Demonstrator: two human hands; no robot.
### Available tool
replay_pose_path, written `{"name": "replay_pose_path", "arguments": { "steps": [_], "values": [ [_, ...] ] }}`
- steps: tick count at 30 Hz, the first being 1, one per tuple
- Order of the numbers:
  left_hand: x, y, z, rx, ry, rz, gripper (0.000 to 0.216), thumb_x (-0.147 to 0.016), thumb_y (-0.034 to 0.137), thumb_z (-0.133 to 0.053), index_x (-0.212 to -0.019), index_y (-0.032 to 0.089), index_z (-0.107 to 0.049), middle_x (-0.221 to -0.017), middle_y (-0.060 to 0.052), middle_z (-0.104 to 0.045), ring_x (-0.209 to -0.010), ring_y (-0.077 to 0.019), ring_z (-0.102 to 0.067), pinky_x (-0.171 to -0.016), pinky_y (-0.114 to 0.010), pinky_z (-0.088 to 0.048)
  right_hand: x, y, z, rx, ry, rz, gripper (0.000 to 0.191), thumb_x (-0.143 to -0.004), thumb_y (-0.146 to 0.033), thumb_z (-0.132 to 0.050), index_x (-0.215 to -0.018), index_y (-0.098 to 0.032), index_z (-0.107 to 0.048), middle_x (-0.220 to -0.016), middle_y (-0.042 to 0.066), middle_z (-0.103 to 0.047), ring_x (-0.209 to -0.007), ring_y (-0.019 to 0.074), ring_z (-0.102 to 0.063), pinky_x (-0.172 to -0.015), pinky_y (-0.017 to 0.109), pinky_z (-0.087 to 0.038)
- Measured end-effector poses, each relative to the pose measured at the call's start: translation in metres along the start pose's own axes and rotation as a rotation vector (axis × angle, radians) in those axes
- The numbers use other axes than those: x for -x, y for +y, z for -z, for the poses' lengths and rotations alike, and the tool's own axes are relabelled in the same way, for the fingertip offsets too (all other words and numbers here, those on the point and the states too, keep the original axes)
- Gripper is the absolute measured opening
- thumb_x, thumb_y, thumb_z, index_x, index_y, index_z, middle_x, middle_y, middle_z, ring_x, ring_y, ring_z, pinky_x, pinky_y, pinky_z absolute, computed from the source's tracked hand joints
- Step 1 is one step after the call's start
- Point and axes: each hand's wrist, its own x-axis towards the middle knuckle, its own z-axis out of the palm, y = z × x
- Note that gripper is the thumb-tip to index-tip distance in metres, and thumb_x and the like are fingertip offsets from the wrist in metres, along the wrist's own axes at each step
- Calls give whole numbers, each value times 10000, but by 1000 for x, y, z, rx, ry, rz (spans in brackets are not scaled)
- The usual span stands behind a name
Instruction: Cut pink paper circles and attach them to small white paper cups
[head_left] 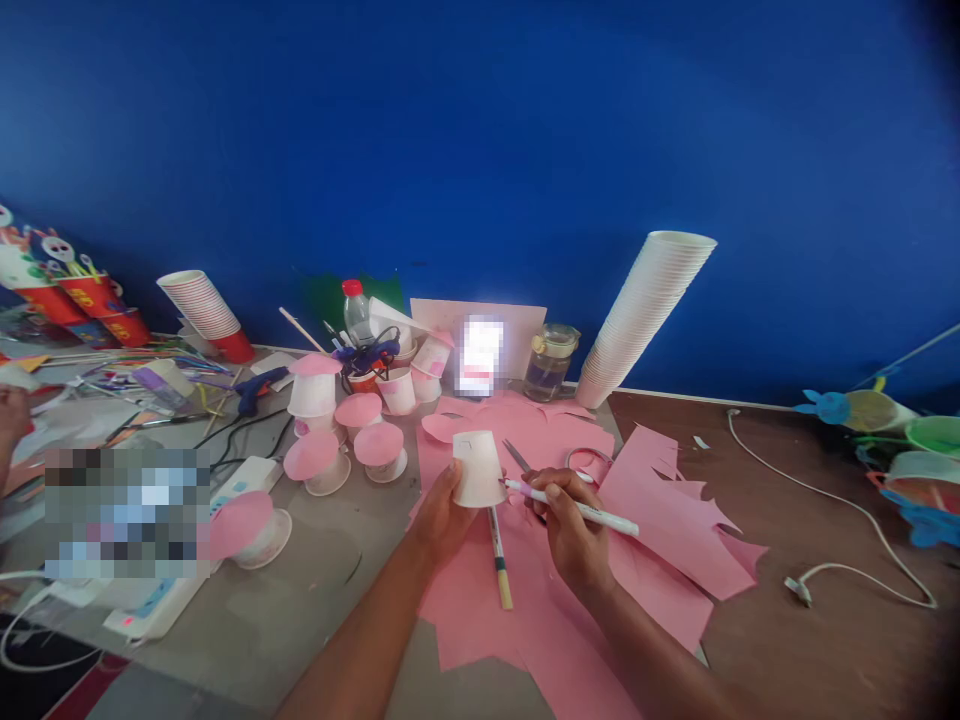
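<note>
White paper forms the cup (478, 468), held upside down above the pink paper (476, 635) on the desk (315, 600), narrow base up and wide rim down. The left hand (439, 508) grips it from the left, thumb against the wall and the other fingers mostly hidden behind. A small dark line is noted on the wall near the base. The right hand (576, 540) pinches a marker (604, 519) between thumb and fingers, its tip at the cup's lower right side — contact cannot be confirmed. Scissors (516, 455) lie beyond the right hand, blades pointing away; a second pen (501, 575) with a yellowish end lies on the pink paper, just below the cup. To the left stand several cups topped with pink discs (311, 456), near a power strip (161, 605). Behind: a lit phone (480, 355) upright against a pale board (435, 315), a glass jar (551, 362) to its right, and a tall stack of cups (646, 315), tilted right. The wall (480, 150) is blue.
</note>
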Motion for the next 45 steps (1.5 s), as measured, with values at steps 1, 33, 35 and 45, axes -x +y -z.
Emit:
{"name": "replay_pose_path", "arguments": {
  "steps": [1, 33, 35, 45],
  "values": [
    [0, 0, 0, -2, -6, 0, 488, -816, 495, -578, -1092, 95, -625, -966, -124, -694, -949, -259, -615, -908, -386, -424, 0, 0, 0, -3, 0, 1, 183, -852, -331, -557, -734, -210, -628, -583, -17, -486, -650, 153, -493, -602, 284, -400],
    [-1, -3, 3, -8, 10, 0, 488, -808, 485, -593, -1091, 88, -628, -965, -132, -690, -964, -267, -607, -893, -393, -434, 0, -6, -3, -16, -15, 45, 161, -850, -307, -556, -736, -220, -628, -565, -31, -481, -625, 146, -491, -684, 325, -426],
    [-2, -3, 4, -23, 13, 1, 484, -807, 487, -592, -1067, 80, -635, -967, -139, -686, -982, -275, -599, -898, -397, -430, 1, -6, -3, -10, -40, 53, 161, -856, -310, -551, -742, -222, -625, -587, -29, -495, -612, 138, -480, -686, 324, -423],
    [-1, -3, 1, -45, -4, 14, 455, -816, 486, -578, -1019, 84, -645, -1006, -140, -676, -1022, -281, -578, -918, -392, -416, 2, -4, -3, 41, -36, 37, 189, -854, -344, -549, -744, -208, -622, -610, -11, -521, -611, 141, -488, -582, 281, -404]
  ]
}}
